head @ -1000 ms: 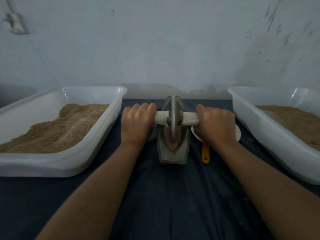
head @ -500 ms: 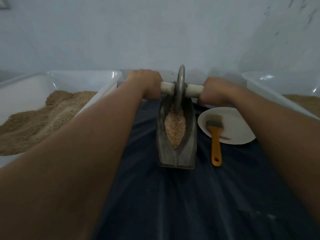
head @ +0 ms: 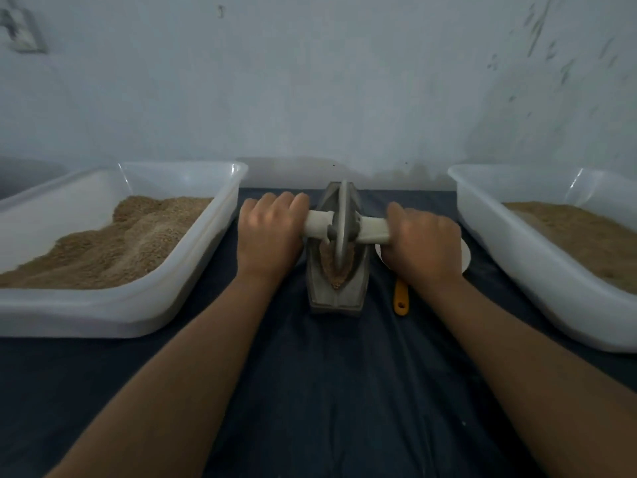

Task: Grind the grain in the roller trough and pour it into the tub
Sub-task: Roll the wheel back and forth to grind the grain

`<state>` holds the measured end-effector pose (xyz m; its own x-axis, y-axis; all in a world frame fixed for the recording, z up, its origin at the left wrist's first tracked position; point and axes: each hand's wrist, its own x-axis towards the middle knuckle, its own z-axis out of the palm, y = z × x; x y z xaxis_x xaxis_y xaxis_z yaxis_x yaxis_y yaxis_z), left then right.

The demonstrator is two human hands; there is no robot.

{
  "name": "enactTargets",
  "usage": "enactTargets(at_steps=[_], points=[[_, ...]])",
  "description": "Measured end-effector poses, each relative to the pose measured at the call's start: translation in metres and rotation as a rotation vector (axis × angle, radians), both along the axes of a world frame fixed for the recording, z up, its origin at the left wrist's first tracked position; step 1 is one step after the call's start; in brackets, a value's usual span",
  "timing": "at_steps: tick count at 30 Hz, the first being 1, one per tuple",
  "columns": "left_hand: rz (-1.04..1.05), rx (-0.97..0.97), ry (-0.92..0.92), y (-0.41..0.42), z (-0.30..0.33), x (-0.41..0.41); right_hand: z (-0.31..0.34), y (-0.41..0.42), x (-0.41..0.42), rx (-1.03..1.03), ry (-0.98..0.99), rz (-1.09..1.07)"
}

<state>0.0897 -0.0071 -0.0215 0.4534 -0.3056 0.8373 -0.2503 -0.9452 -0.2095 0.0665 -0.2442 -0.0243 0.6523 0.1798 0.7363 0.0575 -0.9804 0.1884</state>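
Grain (head: 336,270) under grinding wheel (head: 342,229) in roller trough (head: 355,291); left hand (head: 270,232) and right hand (head: 422,246) each grip handle (head: 319,224). Risk: uneven push tips wheel, spilling grain onto bench (head: 327,391).

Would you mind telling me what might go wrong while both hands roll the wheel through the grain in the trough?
1. The grain is heaped near the trough's narrow near end, so a hard stroke may spill it onto the dark cloth.
2. The right hand works just above the orange-handled brush and white plate; it might knock them.
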Motion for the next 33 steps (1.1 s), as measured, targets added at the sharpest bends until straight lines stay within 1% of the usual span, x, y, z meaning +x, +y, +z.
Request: enactTargets(at_steps=[1, 3, 6, 8, 12, 14, 16, 18, 20, 21, 23, 26, 29, 33], points=[[0.011, -0.002, -0.043, -0.001, 0.000, -0.002, -0.003, -0.001, -0.003, 0.011, -0.014, 0.010], [0.027, 0.005, -0.030, -0.001, -0.001, -0.003, -0.002, -0.003, -0.001, -0.004, 0.006, 0.020], [0.040, -0.014, 0.163, 0.003, -0.003, 0.011, 0.015, -0.003, 0.016, -0.087, 0.131, -0.033], [0.073, -0.009, 0.318, 0.003, 0.002, 0.029, 0.029, -0.001, 0.036, -0.095, 0.265, -0.060], [0.128, 0.128, 0.657, -0.010, 0.041, 0.083, 0.047, -0.009, 0.082, 0.065, 0.540, -0.074], [0.127, 0.183, 0.740, -0.018, 0.060, 0.104, 0.051, -0.015, 0.099, 0.197, 0.680, -0.059], [0.123, 0.210, 0.765, -0.022, 0.068, 0.115, 0.052, -0.017, 0.108, 0.290, 0.765, -0.033], [0.109, 0.225, 0.747, -0.022, 0.068, 0.113, 0.053, -0.016, 0.106, 0.306, 0.760, -0.039], [0.095, 0.186, 0.664, -0.017, 0.059, 0.099, 0.050, -0.013, 0.093, 0.233, 0.684, -0.058], [0.077, 0.152, 0.585, -0.013, 0.051, 0.088, 0.047, -0.011, 0.084, 0.179, 0.623, -0.066], [0.037, 0.074, 0.353, -0.007, 0.029, 0.061, 0.040, -0.006, 0.060, 0.074, 0.504, -0.068], [0.052, -0.041, 0.080, -0.006, 0.001, 0.021, 0.032, -0.001, 0.022, -0.021, 0.377, -0.034], [-0.001, -0.072, -0.013, 0.001, -0.009, 0.001, 0.030, 0.003, -0.012, -0.083, 0.262, 0.016], [-0.051, -0.155, -0.011, 0.010, -0.019, -0.011, 0.026, 0.007, -0.033, -0.160, 0.105, 0.035]])
